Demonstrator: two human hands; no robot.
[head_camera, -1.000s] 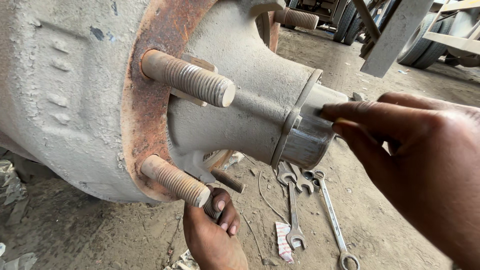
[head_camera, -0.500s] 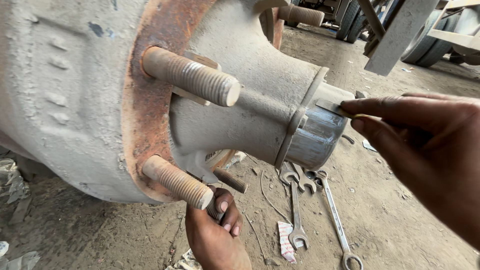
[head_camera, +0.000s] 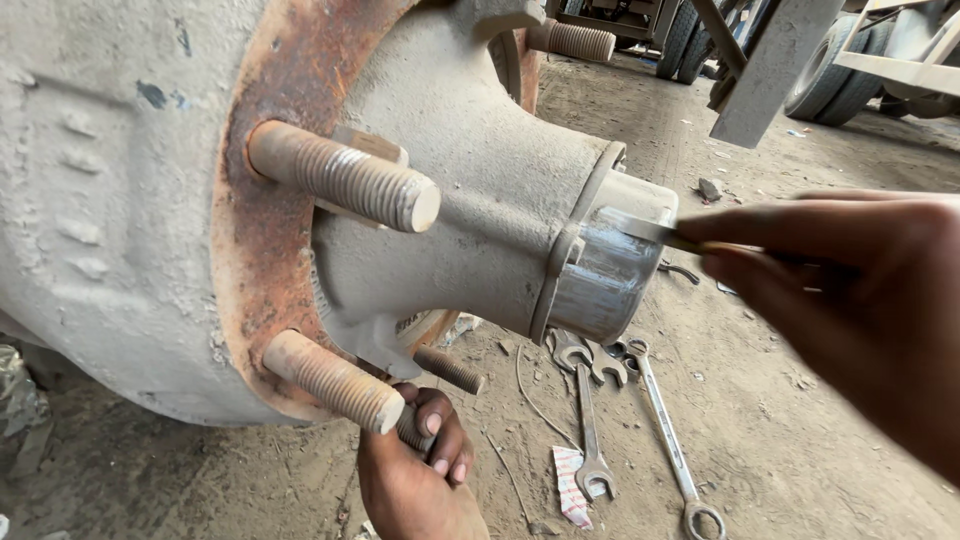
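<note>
A thin flat metal blade (head_camera: 640, 228) lies against the top of the shiny hub cap (head_camera: 605, 275), the bare-metal cylinder that ends the wheel hub (head_camera: 470, 200). The blade's tip rests near the seam where the cap meets the hub's flange, and its far end disappears into the fingers of the right hand (head_camera: 850, 300). That hand comes in from the right edge of the view with its fingers stretched long and pressed together, pinching the blade between fingertips and thumb; the exact grip is partly hidden by the hand's own back.

The hub is grey, dusty and cone-shaped, widening to a rusty ring (head_camera: 255, 220) that carries thick threaded studs. One stud (head_camera: 350, 180) points out at the upper left, another (head_camera: 330, 380) at the lower left, and a third (head_camera: 570, 40) shows at the top edge behind the hub.

The left hand (head_camera: 420, 470) reaches up from the bottom edge, beneath the hub. Its fingers are curled shut around a smaller threaded bolt (head_camera: 412, 430) just under the lower stud; a similar short bolt (head_camera: 450, 370) juts out just above the knuckles.

On the dirt ground (head_camera: 780, 440) below the cap lie several wrenches (head_camera: 590, 420), side by side, their open ends pointing towards the hub, with a long ring-ended spanner (head_camera: 670, 440) just to their right. A scrap of red-and-white paper (head_camera: 570, 485) lies beside them. Vehicle tyres (head_camera: 830, 60) stand well apart at the top right corner.
</note>
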